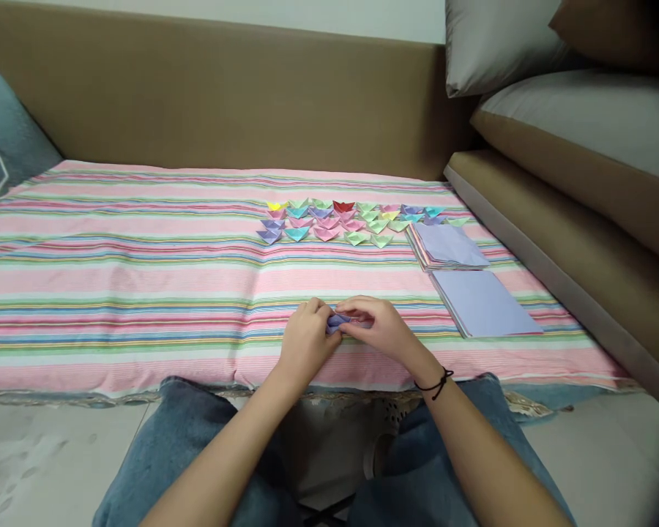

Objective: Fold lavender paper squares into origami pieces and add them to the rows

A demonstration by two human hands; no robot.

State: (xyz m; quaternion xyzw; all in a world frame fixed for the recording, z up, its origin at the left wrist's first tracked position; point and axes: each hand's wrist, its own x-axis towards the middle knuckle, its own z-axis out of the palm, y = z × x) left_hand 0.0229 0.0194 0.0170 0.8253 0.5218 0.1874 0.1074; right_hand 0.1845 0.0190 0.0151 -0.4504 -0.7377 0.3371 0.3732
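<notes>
A small folded piece of purple paper (337, 322) is held between both hands, just above the striped cloth. My left hand (307, 333) grips its left end, with the fingers curled over it. From the other side, the thumb and fingertips of my right hand (381, 328) pinch its right end. The fingers hide much of the paper, so its full shape cannot be made out. Beyond the hands, several folded paper boats (326, 233) in purple, green, pink, blue, yellow and red stand in rows.
Two stacks of square paper lie at the right, the nearer stack (486, 304) and the farther stack (450, 245). A striped cloth (115, 293) covers the surface. A brown backrest (225, 95) rises behind it; cushions (582, 124) are piled at the right.
</notes>
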